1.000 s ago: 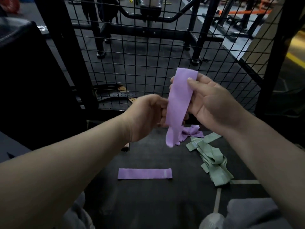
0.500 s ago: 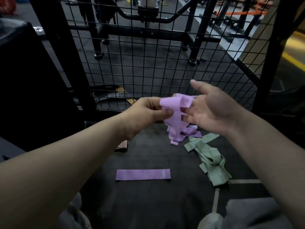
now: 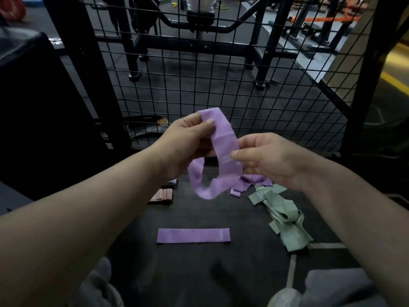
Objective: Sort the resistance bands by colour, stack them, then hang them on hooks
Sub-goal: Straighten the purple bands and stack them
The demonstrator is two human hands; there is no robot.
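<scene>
Overhead, left hand [image 3: 188,138] and right hand [image 3: 265,160] both pinch one purple band [image 3: 223,151] (loop sagging open below).

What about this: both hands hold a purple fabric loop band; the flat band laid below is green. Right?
Head view shows left hand and right hand holding the purple fabric loop band, but the flat band below is purple, not green.

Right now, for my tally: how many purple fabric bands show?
2 distinct: held purple fabric band, in left hand and right hand; flat band on the floor; crumpled purple heap may hide more.
</scene>
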